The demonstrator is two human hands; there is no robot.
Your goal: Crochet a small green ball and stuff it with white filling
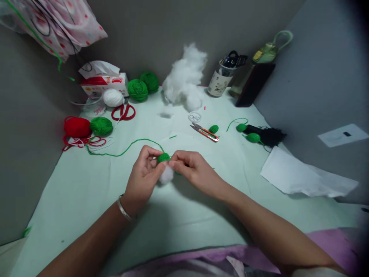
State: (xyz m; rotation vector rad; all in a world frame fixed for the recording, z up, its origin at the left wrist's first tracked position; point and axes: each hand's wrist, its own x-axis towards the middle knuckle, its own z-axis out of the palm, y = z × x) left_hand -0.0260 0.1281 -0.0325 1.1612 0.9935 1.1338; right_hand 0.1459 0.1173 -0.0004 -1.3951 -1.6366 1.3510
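Note:
My left hand (143,177) is closed around a small green crocheted piece (163,157), fingers curled over it. A tuft of white stuffing (166,175) sticks out below the piece, between both hands. My right hand (192,168) pinches at the stuffing and the piece from the right side. A green yarn strand (121,152) trails from the piece leftwards across the pale green table (86,192) to a green yarn ball (101,126).
Red yarn ball (77,127), white yarn ball (113,97), two green balls (143,86), red scissors (123,112), tissue box (105,82), pile of white stuffing (184,79), thread snips (205,132), small green crocheted pieces (248,132), cup of tools (223,77), white paper (300,175).

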